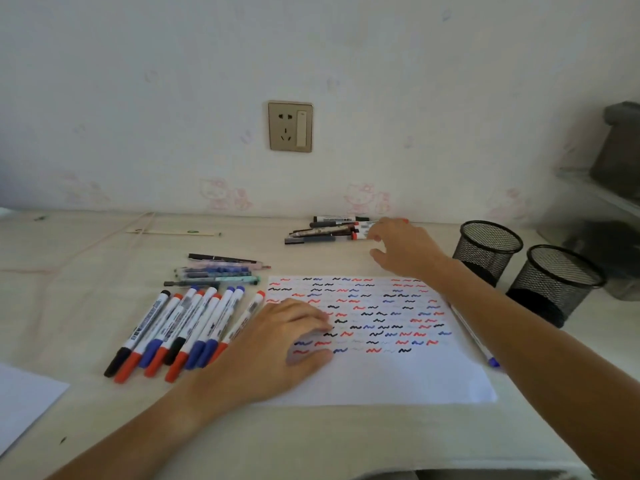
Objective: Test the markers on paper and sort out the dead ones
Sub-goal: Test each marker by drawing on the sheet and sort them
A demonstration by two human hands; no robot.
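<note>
nearest, the left hand [277, 344] lies flat with relaxed fingers on the left part of the paper [398, 375], which is covered in red, blue and black squiggles. a second white sheet [24, 396] is cut off at the left frame edge. just left of the hand lies a fanned row of markers [180, 327], nearly touching the wrist. one blue-tipped marker [474, 337] lies along the paper's right edge, partly hidden under the right forearm. beyond the row is a small pile of pens [218, 271]. two black mesh cups [488, 251] stand at the right, close beside the right arm. farthest, the right hand [401, 247] reaches to the far pile of markers [329, 230] by the wall; its fingertips meet a marker's end, though whether it grips is unclear.
</note>
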